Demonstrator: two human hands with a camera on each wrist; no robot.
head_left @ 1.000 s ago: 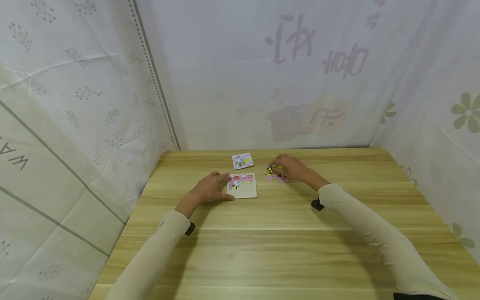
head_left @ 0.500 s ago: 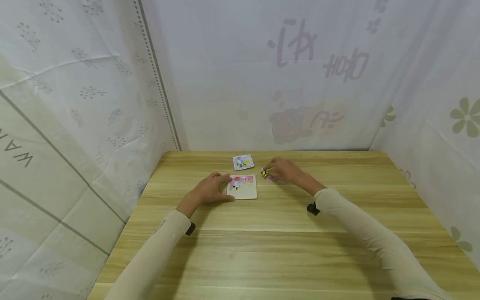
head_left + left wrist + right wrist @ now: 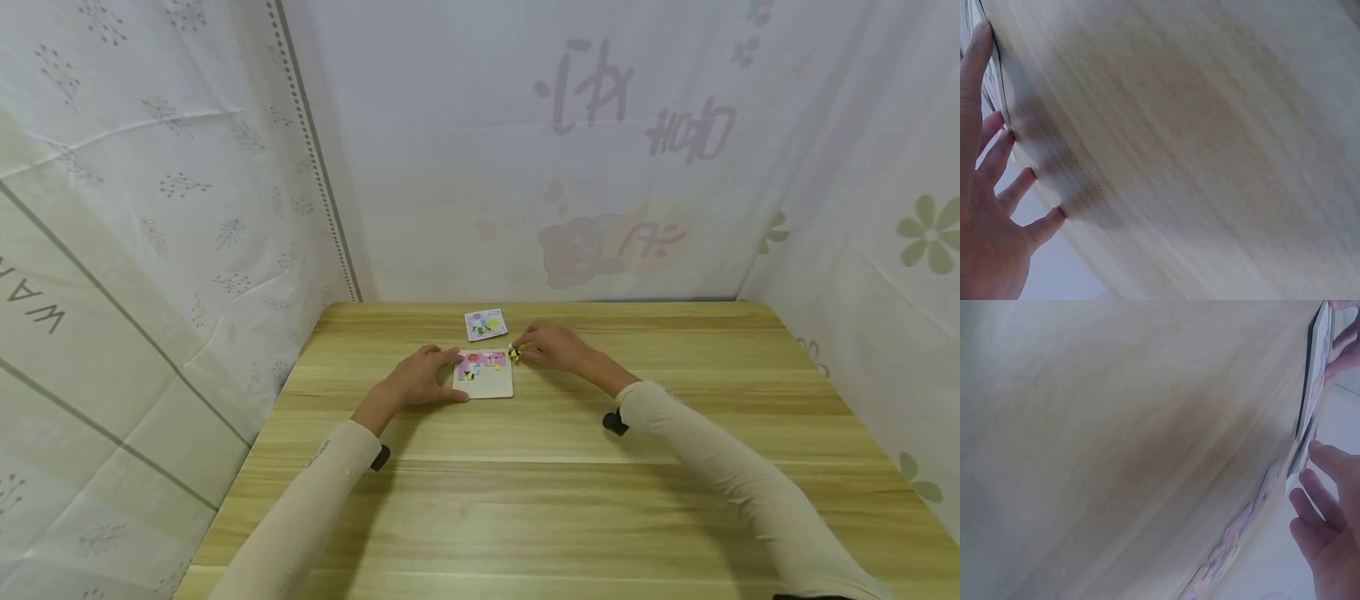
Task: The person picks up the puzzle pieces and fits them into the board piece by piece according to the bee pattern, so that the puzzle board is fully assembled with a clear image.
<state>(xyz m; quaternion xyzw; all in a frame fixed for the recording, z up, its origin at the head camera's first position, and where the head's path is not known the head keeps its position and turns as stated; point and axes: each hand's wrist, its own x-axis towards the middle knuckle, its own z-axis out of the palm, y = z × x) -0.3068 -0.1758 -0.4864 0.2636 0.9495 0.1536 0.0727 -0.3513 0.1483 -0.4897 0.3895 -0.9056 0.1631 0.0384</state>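
My left hand (image 3: pixel 415 377) rests at the left side of a square puzzle board (image 3: pixel 495 385), fingers spread, thumb at its near corner and index finger by the far one. In the left wrist view the outer fingertips touch the tabletop. Pink jigsaw pieces (image 3: pixel 474 360) with part of a bee picture fill the board's far and left portions; bare pale wood shows elsewhere. My right hand (image 3: pixel 555 346) pinches a yellow-and-black jigsaw piece (image 3: pixel 514 353) between thumb and fingers, right at the board's right edge.
A small card (image 3: pixel 485 323) with a bee picture lies just beyond the board. Several loose pink jigsaw pieces (image 3: pixel 1222 553) lie flat near my right hand, hidden behind it in the head view. The wooden table (image 3: pixel 480 500) ends at patterned curtains on several sides.
My right hand has moved left from the loose pieces to the board's right edge, bringing the yellow-and-black jigsaw piece along. My left hand and the board have stayed put.
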